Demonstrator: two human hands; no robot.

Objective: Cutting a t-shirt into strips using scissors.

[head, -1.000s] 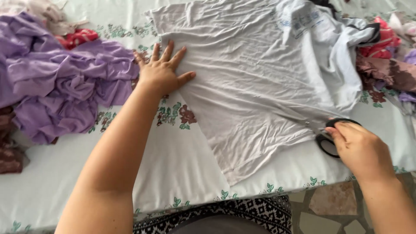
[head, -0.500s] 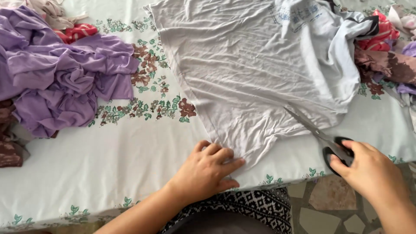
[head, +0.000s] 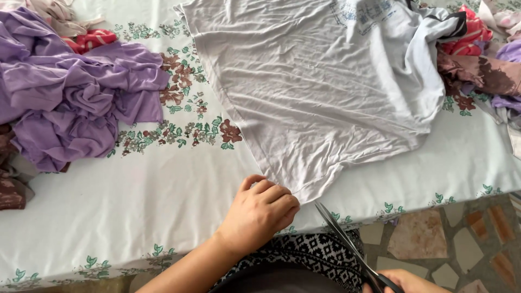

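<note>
A: Far left edge?

B: Dark brown patterned cloth [head: 12, 187] at the margin, partly tucked under a heaped purple garment [head: 76, 92]. Behind the heap, a red patterned scrap [head: 89, 39] and a beige piece [head: 57, 15].

A: What carries it all?

B: A surface under a white tablecloth [head: 135, 201] with floral borders — green leaves, brown-red blooms. One band runs just beside the purple heap.

A: Centre?

B: A pale grey T-shirt [head: 320, 92] spread flat, wrinkled, its lower corner pointing toward the near edge of the surface. A bluish print shows near its top right.

A: Left hand?

B: Left hand [head: 260, 214] rests at that lower corner, fingers curled together, knuckles up. It looks pinched on the shirt's hem, but the fingertips are hidden, so the grip itself I cannot confirm.

A: Scissors?

B: Scissors [head: 344, 244] just to the right of that hand — blades together as far as I can see, tip pointing up toward the shirt corner, just short of the cloth. Dark handles at the bottom edge of view.

A: Right hand?

B: Right hand [head: 410, 282] barely in frame, closed around the scissor handles.

A: Far right?

B: A mixed clothes pile [head: 477, 65] — red, maroon, lilac — touching the shirt's folded right side. Below the surface edge, a stone-patterned floor [head: 429, 239].
</note>
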